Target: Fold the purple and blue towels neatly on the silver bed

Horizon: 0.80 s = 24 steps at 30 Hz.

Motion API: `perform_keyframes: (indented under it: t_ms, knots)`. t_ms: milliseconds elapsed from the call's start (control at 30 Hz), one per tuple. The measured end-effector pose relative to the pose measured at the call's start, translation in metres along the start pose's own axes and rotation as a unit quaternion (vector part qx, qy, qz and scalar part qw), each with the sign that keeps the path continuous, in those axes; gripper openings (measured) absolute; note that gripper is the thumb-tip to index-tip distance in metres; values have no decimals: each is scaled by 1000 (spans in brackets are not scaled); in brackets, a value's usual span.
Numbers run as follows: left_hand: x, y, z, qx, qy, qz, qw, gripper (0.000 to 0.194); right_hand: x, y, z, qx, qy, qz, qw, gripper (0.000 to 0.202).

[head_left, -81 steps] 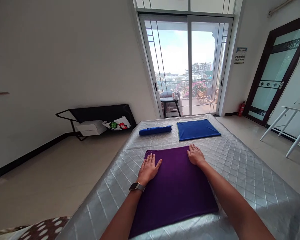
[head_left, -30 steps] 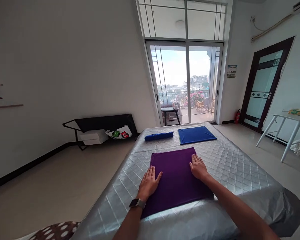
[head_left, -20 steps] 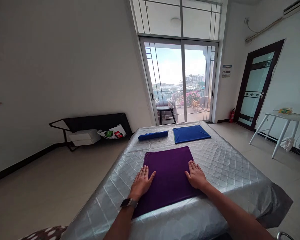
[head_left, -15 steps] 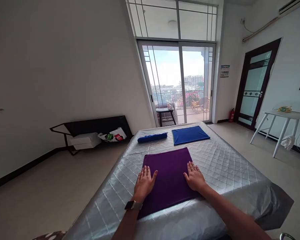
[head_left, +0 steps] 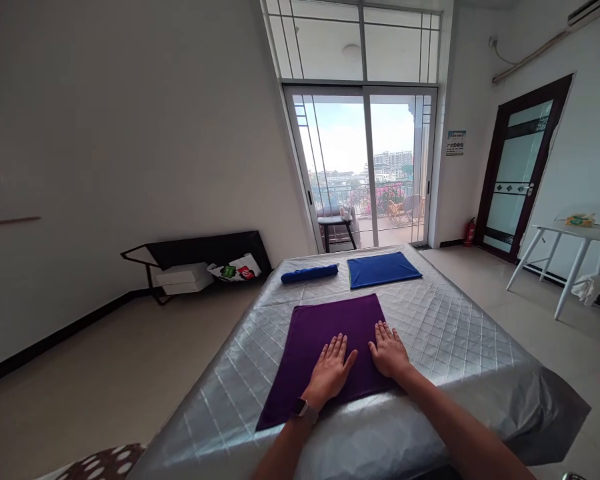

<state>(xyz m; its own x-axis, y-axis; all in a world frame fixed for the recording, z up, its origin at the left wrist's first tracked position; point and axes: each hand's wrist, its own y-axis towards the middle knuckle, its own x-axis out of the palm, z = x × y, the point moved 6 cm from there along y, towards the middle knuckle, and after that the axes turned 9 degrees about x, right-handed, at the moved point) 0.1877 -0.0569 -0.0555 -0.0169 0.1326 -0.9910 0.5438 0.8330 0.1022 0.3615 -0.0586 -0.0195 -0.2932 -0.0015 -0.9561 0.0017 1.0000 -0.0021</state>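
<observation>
A folded purple cloth [head_left: 300,353] lies flat on the silver quilted cover [head_left: 220,393] of a table. My left hand [head_left: 331,368], with a watch on its wrist, rests palm down on the middle of the cloth, fingers stretched out. Near the cloth's right edge, my right hand [head_left: 389,350] lies flat with its fingers extended. Neither hand grips anything. Beyond them are a rolled blue cloth [head_left: 309,273] at the left and a flat folded blue cloth [head_left: 385,269] at the right.
A black rack [head_left: 205,252] with white boxes [head_left: 184,278] and a printed bag [head_left: 236,269] stands by the left wall. Sliding glass doors [head_left: 367,167] are behind the table. A white stool [head_left: 580,232] stands at the right. Spotted brown fabric [head_left: 100,465] shows at the bottom left.
My left hand has moved right, from the cloth's left edge to its middle. My right hand stays near the right edge. The view has turned slightly left.
</observation>
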Motion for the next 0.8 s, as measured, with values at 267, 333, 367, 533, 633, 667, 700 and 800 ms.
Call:
perform_keyframes:
  t_ms: [267,333,367,533,633,667,700,800]
  knots:
    - [16,-87,-108,-144,28,18,989,69,-11,-10,-5,9,-20,-13,1000,63]
    - [16,-90,-108,-165,28,20,986,71,-11,-19,-4,10,-32,-24,999,62]
    - [16,-90,-106,-165,30,25,986,70,-10,-24,-2,9,-35,-32,999,62]
    - [16,-90,-103,-140,34,51,988,66,-5,-44,3,-5,-20,-48,999,66]
    - [9,-90,-102,-155,41,69,985,70,-5,-46,4,-5,-15,-44,999,66]
    - [5,-87,-96,-154,46,77,984,71,-5,-46,3,-6,-12,-43,999,66]
    - [-1,-80,-86,-148,50,86,984,72,-5,-45,3,-7,-9,-43,999,66]
    - [-15,-44,-32,-99,41,101,989,72,-4,-45,4,-7,-3,-34,999,66]
